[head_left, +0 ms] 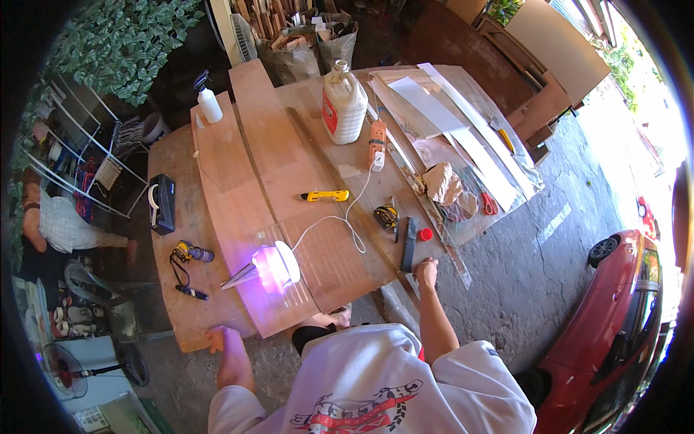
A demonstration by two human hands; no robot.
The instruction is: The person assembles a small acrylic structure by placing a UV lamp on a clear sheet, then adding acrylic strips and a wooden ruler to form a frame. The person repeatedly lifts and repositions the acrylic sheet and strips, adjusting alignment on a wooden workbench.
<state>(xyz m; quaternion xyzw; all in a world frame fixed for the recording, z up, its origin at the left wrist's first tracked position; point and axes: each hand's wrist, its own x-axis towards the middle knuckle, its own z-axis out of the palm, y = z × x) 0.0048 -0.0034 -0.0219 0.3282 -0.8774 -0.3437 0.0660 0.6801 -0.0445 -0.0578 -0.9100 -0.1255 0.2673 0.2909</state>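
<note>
My left hand (218, 336) rests at the near left corner of the wooden worktable (170, 304), fingers apart and holding nothing. At the near right edge my right hand (426, 271) is closed; what it grips, if anything, is hidden. Just beyond it lie a long dark grey block (410, 246) and a red cap (425, 234). A white lamp (276, 267) glowing purple stands between my hands on thin wooden panels (307, 239). Its white cord runs to an orange power strip (377, 145). Farther in lies a yellow utility knife (327, 196).
A large white jug (345, 105), a spray bottle (209, 105), clear and white sheets (426, 105), crumpled brown paper (442, 183) and red scissors (489, 203) are on the table. A black case (162, 205) sits left. A red car (603, 318) stands right; another person (65, 220) is at left.
</note>
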